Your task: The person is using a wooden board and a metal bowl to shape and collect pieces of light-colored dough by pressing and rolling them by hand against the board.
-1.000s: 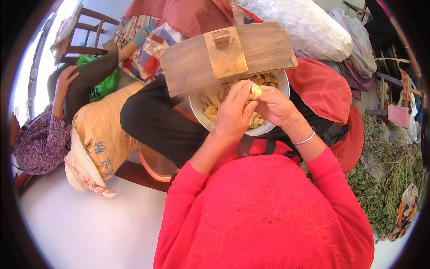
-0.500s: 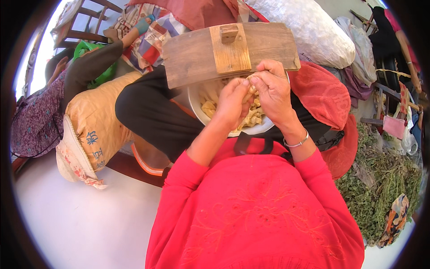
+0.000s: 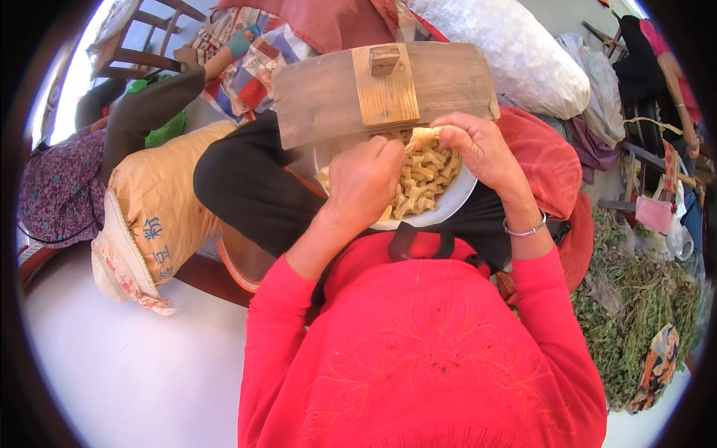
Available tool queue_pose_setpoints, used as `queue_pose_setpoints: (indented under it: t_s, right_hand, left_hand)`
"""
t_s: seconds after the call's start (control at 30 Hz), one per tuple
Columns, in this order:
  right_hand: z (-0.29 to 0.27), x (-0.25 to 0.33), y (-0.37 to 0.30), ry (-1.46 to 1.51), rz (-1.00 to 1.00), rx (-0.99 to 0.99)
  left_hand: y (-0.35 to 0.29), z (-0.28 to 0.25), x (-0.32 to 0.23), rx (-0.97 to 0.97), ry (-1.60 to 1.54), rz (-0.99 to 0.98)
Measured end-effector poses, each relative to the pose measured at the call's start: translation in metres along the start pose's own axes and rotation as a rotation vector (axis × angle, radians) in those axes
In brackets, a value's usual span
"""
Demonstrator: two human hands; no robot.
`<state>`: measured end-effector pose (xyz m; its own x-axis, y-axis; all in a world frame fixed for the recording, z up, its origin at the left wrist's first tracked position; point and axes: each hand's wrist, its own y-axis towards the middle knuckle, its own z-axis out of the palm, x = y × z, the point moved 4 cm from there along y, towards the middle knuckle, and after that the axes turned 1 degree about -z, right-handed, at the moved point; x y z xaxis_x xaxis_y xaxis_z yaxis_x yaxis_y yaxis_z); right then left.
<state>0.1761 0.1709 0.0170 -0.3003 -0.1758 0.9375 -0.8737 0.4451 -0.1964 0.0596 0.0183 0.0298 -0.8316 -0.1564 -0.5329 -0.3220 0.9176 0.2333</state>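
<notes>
Head view. The white bowl (image 3: 441,213) rests on the lap, its far rim covered by the wooden board (image 3: 385,93), which lies tilted across it and carries a lighter centre plank with a small block on top. The bowl holds pale yellow ridged pieces (image 3: 422,179). Only the right half of the bowl's opening is uncovered; the left half lies under the left hand.

The left hand (image 3: 366,183) lies curled over the bowl, fingers folded down onto the pieces. Whether it grips one cannot be told, since the palm side is hidden. The right hand (image 3: 478,145) is closed in a pinch around one ridged piece (image 3: 423,137), held just under the board's near edge, above the heap.

Free room is narrow: the board closes off the far side, a red cushion (image 3: 549,160) sits beside the right wrist, and a tan sack (image 3: 160,201) lies to the left. Dried green plants (image 3: 635,313) lie at the right, apparently bundled; the lens bends them.

Compared with half a second ago, the two hands have parted: then they met over the bowl; now the right one is raised alone with its piece.
</notes>
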Motion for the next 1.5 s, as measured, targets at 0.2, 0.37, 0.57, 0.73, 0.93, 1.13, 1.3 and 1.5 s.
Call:
queue_pose_setpoints:
  t_s: [0.2, 0.37, 0.57, 0.73, 0.93, 1.13, 1.3, 1.5]
  right_hand:
    - [-0.012, 0.010, -0.007, -0.056, -0.005, 0.063]
    - [-0.009, 0.004, 0.003, -0.025, -0.117, -0.114]
    - [-0.014, -0.005, 0.029, -0.107, -0.119, -0.250]
    - [-0.013, -0.018, 0.042, -0.242, -0.105, -0.307]
    - [-0.007, -0.043, 0.039, -0.695, -0.132, -0.227]
    - [0.009, 0.041, 0.000, -0.827, -0.557, -0.377]
    - [0.031, 0.027, 0.004, -0.431, -0.284, -0.354]
    - [0.025, -0.002, -0.012, -0.326, -0.066, -0.049]
  left_hand:
    - [0.016, 0.000, 0.038, 0.313, -0.751, -0.294]
    - [0.029, -0.005, 0.056, 0.386, -0.896, -0.456]
    - [0.049, -0.003, 0.089, 0.260, -0.919, -0.491]
    - [0.058, 0.011, 0.100, 0.172, -0.905, -0.484]
    - [0.053, 0.029, 0.125, 0.022, -0.328, -0.451]
    - [0.014, 0.007, 0.087, -0.038, -0.386, -0.458]
    - [0.021, 0.017, 0.005, 0.036, -0.893, -0.352]
    - [0.016, -0.003, 0.020, 0.271, -0.400, -0.225]
